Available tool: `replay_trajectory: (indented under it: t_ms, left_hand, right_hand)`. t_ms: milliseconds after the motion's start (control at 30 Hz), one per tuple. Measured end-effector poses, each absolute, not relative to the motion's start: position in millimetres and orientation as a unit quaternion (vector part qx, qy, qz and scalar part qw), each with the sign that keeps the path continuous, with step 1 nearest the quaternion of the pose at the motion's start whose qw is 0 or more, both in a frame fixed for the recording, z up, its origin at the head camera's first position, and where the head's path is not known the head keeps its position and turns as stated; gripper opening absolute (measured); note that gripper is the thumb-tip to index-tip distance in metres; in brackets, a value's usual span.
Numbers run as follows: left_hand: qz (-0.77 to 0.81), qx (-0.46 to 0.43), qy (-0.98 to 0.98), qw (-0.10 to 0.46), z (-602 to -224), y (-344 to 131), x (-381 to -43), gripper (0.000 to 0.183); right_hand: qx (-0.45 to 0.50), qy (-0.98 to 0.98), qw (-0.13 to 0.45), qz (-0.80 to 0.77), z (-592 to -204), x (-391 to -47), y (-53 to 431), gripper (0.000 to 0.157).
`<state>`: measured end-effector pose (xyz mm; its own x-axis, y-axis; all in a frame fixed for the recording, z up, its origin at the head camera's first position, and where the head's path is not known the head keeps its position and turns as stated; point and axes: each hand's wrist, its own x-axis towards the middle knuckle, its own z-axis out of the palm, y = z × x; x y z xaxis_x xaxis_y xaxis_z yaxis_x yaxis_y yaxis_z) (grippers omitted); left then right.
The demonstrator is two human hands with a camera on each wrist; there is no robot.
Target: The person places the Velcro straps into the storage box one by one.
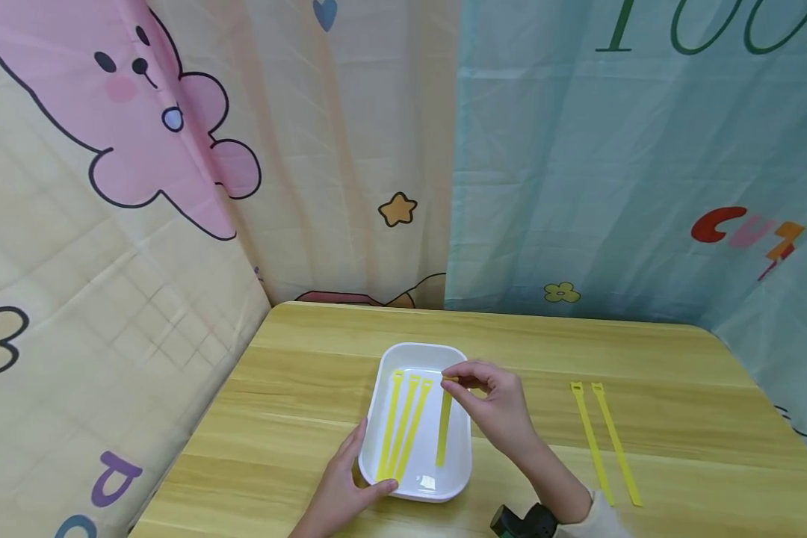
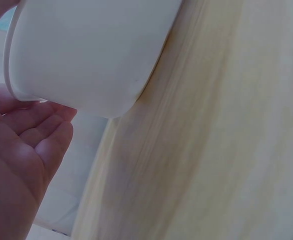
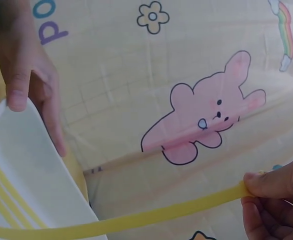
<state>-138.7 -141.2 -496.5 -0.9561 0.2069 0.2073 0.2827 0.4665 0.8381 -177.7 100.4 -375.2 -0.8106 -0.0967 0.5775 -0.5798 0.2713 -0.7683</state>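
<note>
My right hand (image 1: 494,407) pinches a yellow cable strap (image 1: 444,430) by its upper end, between thumb and fingers. The strap hangs down over the right side of a white tray (image 1: 410,349); in the right wrist view its far end reaches over the tray. My left hand (image 1: 343,478) grips the tray's near left corner, thumb over the rim and fingers along the outside wall. Three more yellow straps (image 1: 402,430) with slotted heads lie side by side in the tray. The left wrist view shows the tray's outer wall (image 2: 86,55) with fingers against it.
Two yellow straps (image 1: 605,441) lie on the wooden table (image 1: 524,344) to the right of the tray. Printed curtains (image 1: 350,149) hang behind the table and at its left side. A black device (image 1: 524,521) is on my right wrist.
</note>
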Motion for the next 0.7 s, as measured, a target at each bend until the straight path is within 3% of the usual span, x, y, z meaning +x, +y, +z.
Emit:
replay_trajectory:
  t_ms: [300, 700]
  left_hand:
    - [-0.496, -0.147, -0.854, 0.052, -499, -143, -140, 0.099]
    - [-0.489, -0.152, -0.857, 0.062, -500, -143, -141, 0.098]
  right_hand:
    - [0.250, -0.736, 0.212, 0.592, -392, -177, 85, 0.013]
    - [0.211, -0.728, 0.184, 0.626, -389, -168, 73, 0.012]
